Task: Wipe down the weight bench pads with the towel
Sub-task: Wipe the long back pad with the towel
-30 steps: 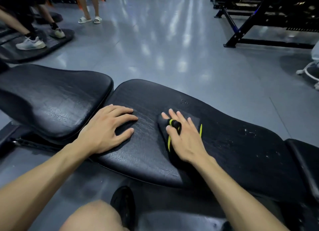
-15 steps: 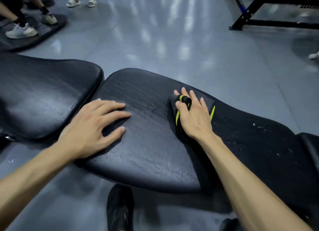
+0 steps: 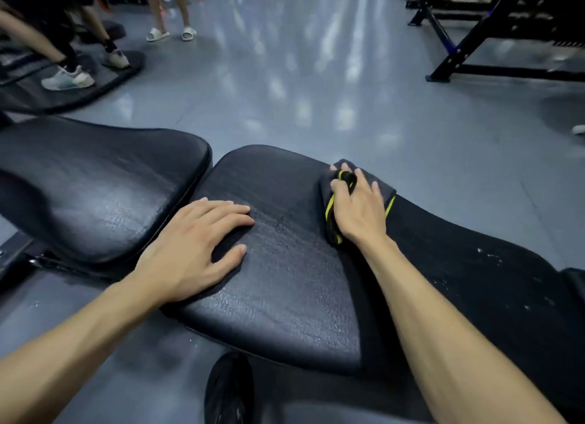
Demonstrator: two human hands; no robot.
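Observation:
A black weight bench lies across the view. Its long back pad (image 3: pixel 285 275) runs from the centre to the right; a separate seat pad (image 3: pixel 95 195) is on the left. A folded black towel (image 3: pixel 329 224) with yellow-green trim lies on the far edge of the long pad. My right hand (image 3: pixel 357 205) presses flat on the towel, fingers spread, a black loop of the towel lying over them. My left hand (image 3: pixel 193 249) rests flat on the long pad near the gap between the pads. White specks (image 3: pixel 487 256) dot the pad to the right.
Shiny grey floor (image 3: pixel 316 85) stretches beyond the bench. A black equipment frame (image 3: pixel 459 53) stands at the back right. People's legs and shoes (image 3: pixel 68 78) are at the back left on a dark mat. My dark shoe (image 3: pixel 229 389) shows under the bench.
My right hand has slid the towel away from me toward the far edge of the long pad. My left hand has stayed planted on the pad.

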